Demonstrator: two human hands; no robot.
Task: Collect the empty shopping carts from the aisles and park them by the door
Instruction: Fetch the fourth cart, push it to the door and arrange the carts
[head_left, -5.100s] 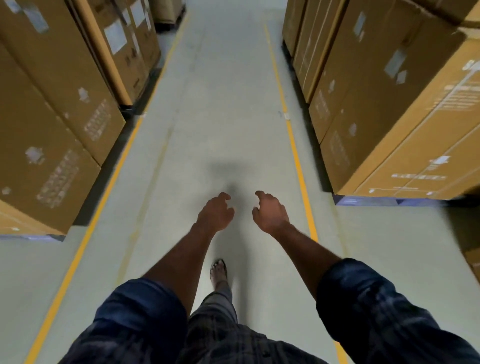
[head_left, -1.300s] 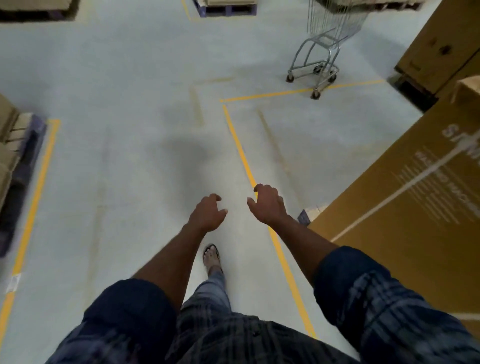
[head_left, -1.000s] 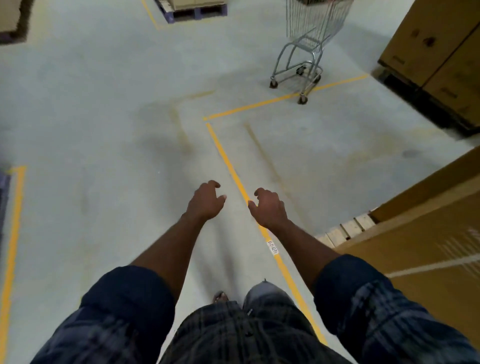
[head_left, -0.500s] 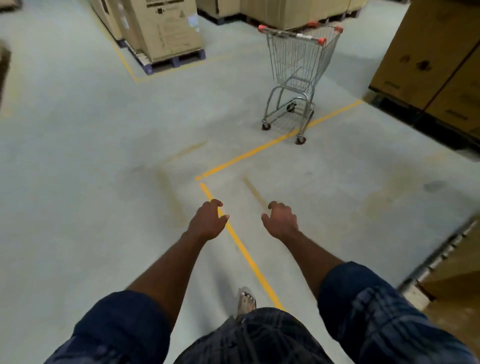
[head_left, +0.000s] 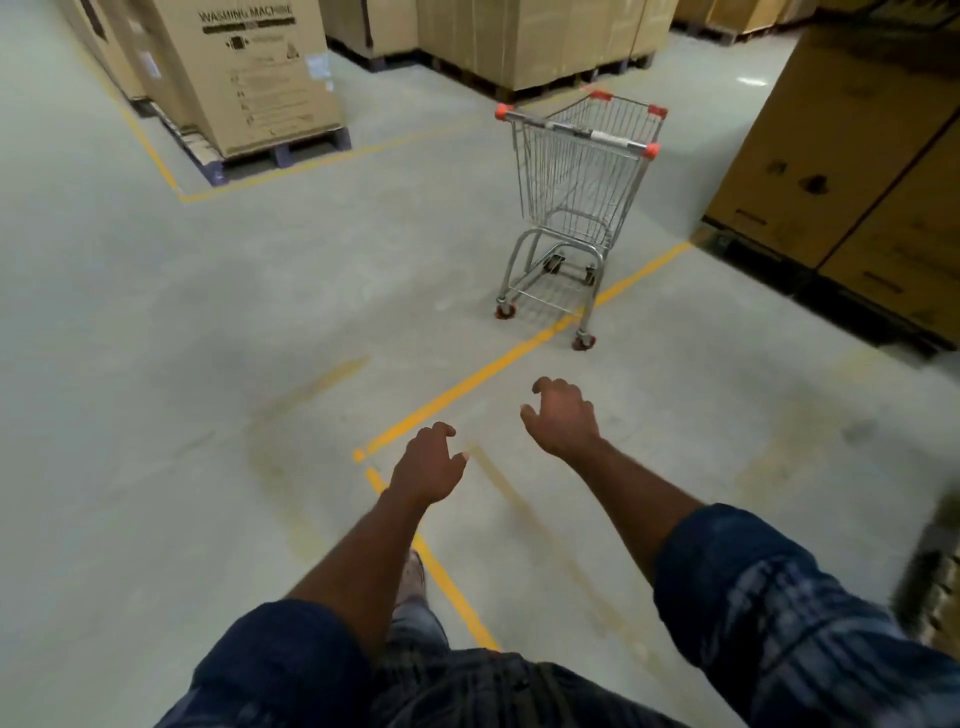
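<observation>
Under everything lies a wide grey floor. Tall brown boxes stand on the right side, stacked close together. More boxes, the back boxes, fill the far end. On the left stands the washing machine box, with those words printed on it. It sits on a wooden pallet.

Next comes the shopping cart. It is made of silver wire and stands upright on the open floor, between the washing machine box and the tall brown boxes. Its basket has nothing in it. Its handle is turned toward the person. The cart is out in front of both hands and well apart from them.

Two bare arms reach forward out of dark blue sleeves. The right hand is a bit farther out than the left hand. Both hands face down with their fingers loosely bent and spread. They hold nothing and touch nothing.

Yellow lines are painted on the floor. One runs under the cart, between its wheels. Another runs under the left arm.

Little orange caps sit on the top corners of the cart. One foot peeks out below the left arm, just beside a yellow line.
</observation>
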